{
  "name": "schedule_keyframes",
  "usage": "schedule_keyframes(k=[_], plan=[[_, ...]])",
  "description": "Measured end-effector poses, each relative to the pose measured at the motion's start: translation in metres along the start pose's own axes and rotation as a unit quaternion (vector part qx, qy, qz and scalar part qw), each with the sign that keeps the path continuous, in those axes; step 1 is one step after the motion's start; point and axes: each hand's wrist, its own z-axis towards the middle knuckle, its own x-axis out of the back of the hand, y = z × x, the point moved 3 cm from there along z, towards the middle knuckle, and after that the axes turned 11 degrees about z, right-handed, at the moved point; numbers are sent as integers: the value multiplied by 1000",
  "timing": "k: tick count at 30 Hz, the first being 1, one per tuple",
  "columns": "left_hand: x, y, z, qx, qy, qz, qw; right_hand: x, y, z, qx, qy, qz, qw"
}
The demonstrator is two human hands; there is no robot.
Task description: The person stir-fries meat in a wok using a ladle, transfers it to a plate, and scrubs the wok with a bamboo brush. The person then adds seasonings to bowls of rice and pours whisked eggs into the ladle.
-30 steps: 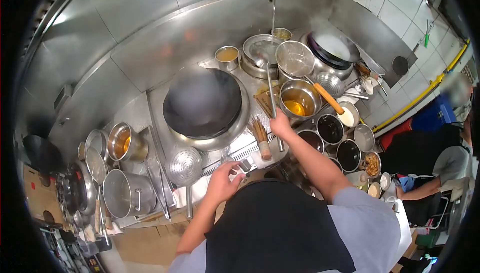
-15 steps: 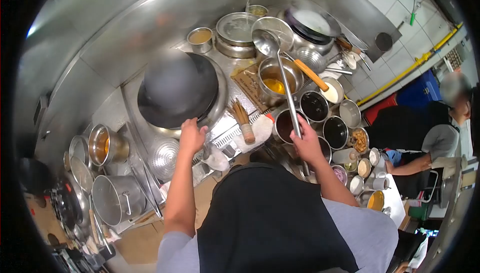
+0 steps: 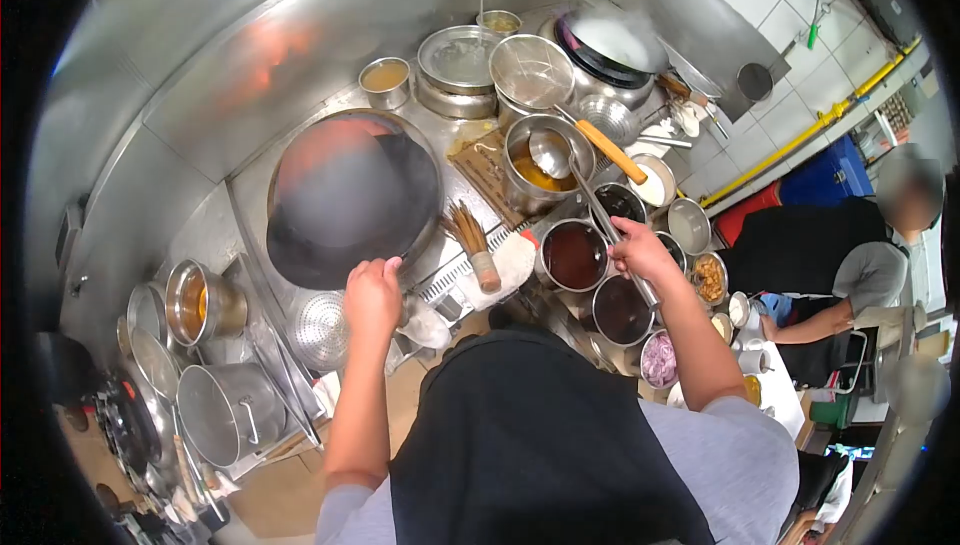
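A long-handled steel ladle (image 3: 597,197) is gripped by my right hand (image 3: 643,250). The ladle's bowl is down inside a steel pot (image 3: 521,142) with amber liquid, likely oil. My left hand (image 3: 373,295) is closed at the near rim of a dark wok (image 3: 350,200); exactly where its fingers grip is hidden. The wok looks tilted on its burner, and a grey haze with an orange glow blurs its inside. A bamboo wok brush (image 3: 474,247) lies to the right of the wok, beside a white cloth (image 3: 512,270).
Sauce pots (image 3: 574,255) and ingredient tins stand at the right. A wire strainer (image 3: 532,72) with an orange handle lies behind the oil pot. Steam rises from another wok (image 3: 612,43). At the left stand a tall pot (image 3: 225,410) and a perforated ladle (image 3: 320,331). A co-worker (image 3: 815,255) is at the right.
My right hand has lowered the ladle, its bowl dropping into the amber liquid. The wok has shifted and tilted under my left hand, and an orange glow has appeared on it and the back wall.
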Motion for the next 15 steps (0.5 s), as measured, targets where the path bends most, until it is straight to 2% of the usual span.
schedule_keyframes(k=[1,3,4,7,8,10,15], plan=[[-9,-4,1,22,-43,36,998,2,-3,6,-21,-28,53,998],[-35,-18,-2,30,-33,25,999,10,-1,18,-60,-63,159,983],[-44,-23,-3,35,-26,15,999,15,-4,20,-58,-64,156,984],[-66,-31,-6,32,-33,68,997,27,-5,25,-130,-130,400,898],[-71,-35,-5,37,-32,65,997,36,-3,23,-129,-131,395,900],[-77,-41,-2,38,-78,109,990,39,-5,11,-168,-199,547,795],[-71,-40,1,46,-121,140,982,44,-44,-62,-132,-234,593,759]])
